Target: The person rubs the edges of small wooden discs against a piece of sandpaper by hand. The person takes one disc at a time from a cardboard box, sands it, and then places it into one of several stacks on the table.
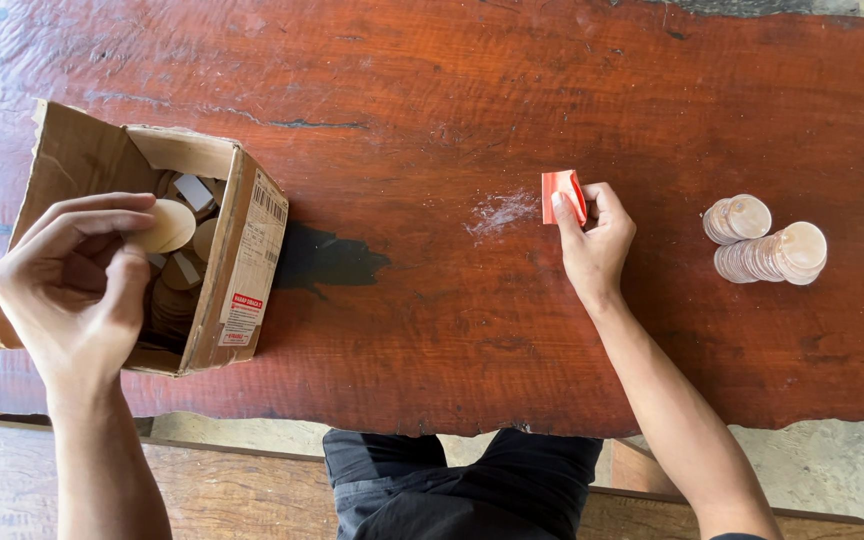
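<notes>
Pinching wooden disc [164,226], left hand [77,285]; right hand [595,245] gripping sandpaper [562,195].

Bright, even daylight; sharp focus

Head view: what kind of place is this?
Likely a small handcraft workshop, maybe open-air. A rough red wooden slab table holds a cardboard box of wooden discs, a stack of finished discs and sanding dust beside folded orange sandpaper; bare concrete floor below.
</notes>
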